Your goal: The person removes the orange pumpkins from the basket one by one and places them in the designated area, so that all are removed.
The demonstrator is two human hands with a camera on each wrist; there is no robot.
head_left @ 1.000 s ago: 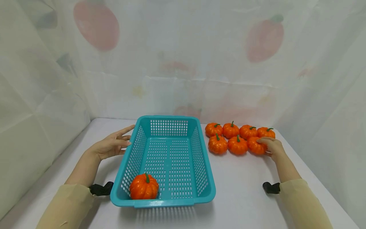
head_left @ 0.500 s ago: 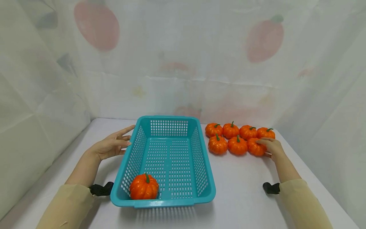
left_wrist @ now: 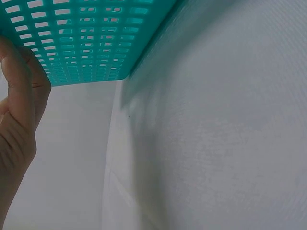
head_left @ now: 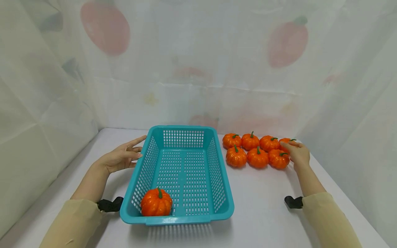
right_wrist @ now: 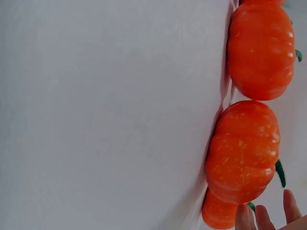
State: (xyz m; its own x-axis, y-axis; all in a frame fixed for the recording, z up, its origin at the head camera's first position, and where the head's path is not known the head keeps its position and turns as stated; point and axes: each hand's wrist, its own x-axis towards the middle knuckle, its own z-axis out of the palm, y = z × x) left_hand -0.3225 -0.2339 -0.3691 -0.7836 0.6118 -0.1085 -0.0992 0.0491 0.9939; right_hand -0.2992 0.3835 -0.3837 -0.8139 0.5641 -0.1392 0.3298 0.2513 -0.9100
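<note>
A turquoise perforated basket (head_left: 186, 219) stands mid-table with one orange toy pumpkin (head_left: 156, 203) in its near left corner. My left hand (head_left: 124, 155) touches the basket's left side with loosely spread fingers; the left wrist view shows those fingers (left_wrist: 37, 81) against the perforated wall. My right hand (head_left: 298, 154) is at the back right pumpkin (head_left: 284, 140), partly covering it, and its fingers look fairly straight. Just left of that hand sits the front right pumpkin (head_left: 277, 159). In the right wrist view the fingertips (right_wrist: 263, 218) appear at the lower right; whether they touch a pumpkin I cannot tell.
Several more pumpkins (head_left: 257, 157) stand in two rows right of the basket, close together with green stems. White table surface (head_left: 257, 203) lies in front of them. A pale printed curtain (head_left: 198, 69) closes off the back and sides.
My right hand has left the front right pumpkin and moved slightly back to the one behind it. The front right pumpkin stays in place. The left hand and basket have not moved.
</note>
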